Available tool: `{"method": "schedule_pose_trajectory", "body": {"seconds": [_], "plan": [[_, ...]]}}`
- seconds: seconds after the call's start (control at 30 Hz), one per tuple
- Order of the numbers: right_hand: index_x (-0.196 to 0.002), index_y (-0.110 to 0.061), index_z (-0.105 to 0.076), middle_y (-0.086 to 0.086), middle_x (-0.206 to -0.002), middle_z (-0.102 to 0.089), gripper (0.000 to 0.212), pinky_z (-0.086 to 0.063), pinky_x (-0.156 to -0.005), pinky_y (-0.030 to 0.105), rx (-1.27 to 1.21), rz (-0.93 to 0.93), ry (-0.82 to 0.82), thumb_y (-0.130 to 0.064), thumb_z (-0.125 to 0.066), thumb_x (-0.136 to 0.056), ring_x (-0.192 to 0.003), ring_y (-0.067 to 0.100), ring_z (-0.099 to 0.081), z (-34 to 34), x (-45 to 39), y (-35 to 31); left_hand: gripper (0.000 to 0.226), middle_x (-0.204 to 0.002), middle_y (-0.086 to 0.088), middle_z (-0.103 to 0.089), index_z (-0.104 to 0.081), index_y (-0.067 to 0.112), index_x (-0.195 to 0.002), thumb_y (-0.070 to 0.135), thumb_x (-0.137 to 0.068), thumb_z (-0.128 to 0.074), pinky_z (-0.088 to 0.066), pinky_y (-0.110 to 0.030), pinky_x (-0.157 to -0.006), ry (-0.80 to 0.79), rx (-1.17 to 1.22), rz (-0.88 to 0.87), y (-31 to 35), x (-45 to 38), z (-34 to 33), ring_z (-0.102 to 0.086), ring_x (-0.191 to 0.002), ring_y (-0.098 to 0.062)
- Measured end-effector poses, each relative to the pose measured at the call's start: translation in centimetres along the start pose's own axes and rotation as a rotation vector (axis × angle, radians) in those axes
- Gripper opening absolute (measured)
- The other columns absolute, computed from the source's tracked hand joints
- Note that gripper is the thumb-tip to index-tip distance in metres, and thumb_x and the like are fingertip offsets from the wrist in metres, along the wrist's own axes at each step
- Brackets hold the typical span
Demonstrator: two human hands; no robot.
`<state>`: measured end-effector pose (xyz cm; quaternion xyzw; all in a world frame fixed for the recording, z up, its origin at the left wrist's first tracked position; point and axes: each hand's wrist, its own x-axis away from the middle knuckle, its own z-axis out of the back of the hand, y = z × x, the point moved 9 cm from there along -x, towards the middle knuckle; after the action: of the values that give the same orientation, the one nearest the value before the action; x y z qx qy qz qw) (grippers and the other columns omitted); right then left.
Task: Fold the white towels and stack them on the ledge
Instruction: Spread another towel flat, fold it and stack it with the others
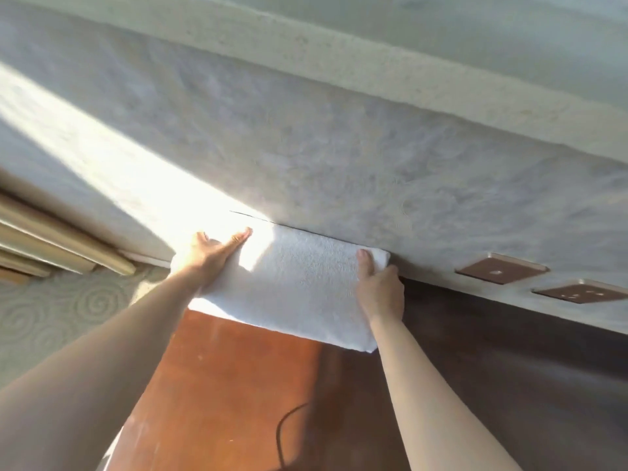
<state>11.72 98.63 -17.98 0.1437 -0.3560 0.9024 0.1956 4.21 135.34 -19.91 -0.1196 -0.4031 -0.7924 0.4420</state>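
Both hands are set on one folded white towel [292, 287] at the centre of the frame. The left hand [207, 254] lies on the towel's left end, fingers nearly straight and pointing up-right, its thumb apart (this end is washed out by sunlight). The right hand [379, 290] grips the right end, thumb laid flat on top, fingers curled under the edge out of sight. The towel's far edge is pressed to the grey mottled wall [339, 164]; its near edge hangs over the reddish-brown desk [238, 385]. A dark cable [285, 423] is seen low in the frame. Two brown socket plates [501, 268] are set in the wall at right. Swirl-patterned carpet [68, 314] is seen at left.
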Motion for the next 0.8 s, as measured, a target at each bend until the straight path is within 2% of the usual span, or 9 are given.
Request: {"method": "schedule_pose_trajectory", "body": {"seconds": [0.17,0.33,0.4,0.47,0.57,0.63,0.7,0.73,0.8], "plan": [[-0.116,-0.004,-0.045,0.020,-0.115,-0.065,0.071,-0.043,-0.077,0.042,0.086,0.021,0.062,-0.070,-0.030,-0.095,-0.105,0.043,-0.062,-0.8,0.2,-0.4,0.125,-0.127,-0.019,-0.063,-0.055,0.011,-0.127,0.106,-0.046,-0.045,-0.049,-0.051,-0.099,0.063,-0.091,-0.014,-0.1,-0.7,-0.3,-0.060,-0.116,-0.045],[-0.120,-0.004,-0.045,0.019,-0.118,-0.065,0.075,-0.040,-0.076,0.041,0.211,0.013,0.119,-0.072,-0.022,-0.095,-0.106,0.041,-0.063,-0.8,0.4,-0.7,0.106,-0.091,-0.009,-0.061,-0.053,0.020,-0.098,0.110,-0.044,-0.038,-0.049,-0.048,-0.086,0.039,-0.095,-0.045,0.1,-0.4,-0.7,-0.063,-0.098,-0.036],[-0.125,-0.003,-0.046,0.018,-0.124,-0.062,0.084,-0.040,-0.082,0.043,0.341,0.031,0.138,-0.074,-0.012,-0.093,-0.113,0.038,-0.060,-0.5,0.4,-1.2,0.114,-0.118,-0.017,-0.061,-0.052,0.011,-0.119,0.106,-0.058,-0.034,-0.045,-0.051,-0.098,0.111,-0.193,-0.042,0.5,0.0,-0.6,-0.056,-0.118,-0.037],[-0.133,-0.002,-0.045,0.017,-0.134,-0.055,0.091,-0.041,-0.093,0.047,0.469,0.013,0.118,-0.076,-0.009,-0.092,-0.122,0.037,-0.053,0.3,0.8,-1.7,0.119,-0.144,-0.018,-0.045,-0.034,0.007,-0.146,0.099,-0.071,-0.032,-0.033,-0.050,-0.109,0.247,-0.325,-0.059,1.4,1.2,0.5,-0.039,-0.136,-0.036],[-0.138,-0.001,-0.041,0.020,-0.138,-0.047,0.084,-0.039,-0.100,0.049,0.414,-0.019,0.178,-0.071,-0.023,-0.096,-0.124,0.039,-0.050,2.3,1.6,-1.9,0.091,-0.148,-0.015,-0.039,-0.026,0.013,-0.152,0.076,-0.090,-0.043,-0.025,-0.048,-0.111,0.444,-0.228,-0.281,3.1,4.6,2.2,-0.033,-0.137,-0.035],[-0.136,-0.003,-0.045,0.019,-0.132,-0.050,0.067,-0.040,-0.101,0.049,0.408,0.180,0.348,-0.058,-0.035,-0.099,-0.119,0.038,-0.052,3.3,4.0,-4.6,0.065,-0.144,-0.013,-0.044,-0.040,0.013,-0.145,0.058,-0.099,-0.042,-0.026,-0.048,-0.110,0.437,-0.166,-0.602,5.1,8.4,0.8,-0.038,-0.134,-0.034],[-0.136,-0.006,-0.048,0.015,-0.129,-0.053,0.054,-0.040,-0.104,0.048,0.417,0.574,0.422,-0.047,-0.043,-0.101,-0.118,0.033,-0.050,1.6,7.7,-8.5,0.055,-0.147,-0.008,-0.049,-0.052,0.016,-0.142,0.050,-0.101,-0.038,-0.027,-0.049,-0.115,0.304,-0.315,-0.885,7.2,11.6,-2.7,-0.039,-0.142,-0.032],[-0.137,-0.007,-0.050,0.013,-0.133,-0.053,0.052,-0.038,-0.108,0.048,0.431,0.728,0.352,-0.044,-0.042,-0.101,-0.123,0.031,-0.049,-0.3,9.1,-9.6,0.056,-0.151,-0.004,-0.049,-0.054,0.020,-0.143,0.050,-0.101,-0.032,-0.024,-0.049,-0.119,0.216,-0.452,-0.950,7.8,12.2,-4.7,-0.035,-0.148,-0.030],[-0.144,-0.009,-0.049,0.011,-0.149,-0.048,0.056,-0.029,-0.119,0.046,0.526,0.835,0.121,-0.044,-0.032,-0.104,-0.139,0.028,-0.042,-4.2,9.9,-9.6,0.066,-0.158,0.000,-0.042,-0.050,0.024,-0.149,0.054,-0.099,-0.019,-0.014,-0.047,-0.123,0.054,-0.595,-0.946,8.0,11.5,-6.4,-0.025,-0.153,-0.026]]}}
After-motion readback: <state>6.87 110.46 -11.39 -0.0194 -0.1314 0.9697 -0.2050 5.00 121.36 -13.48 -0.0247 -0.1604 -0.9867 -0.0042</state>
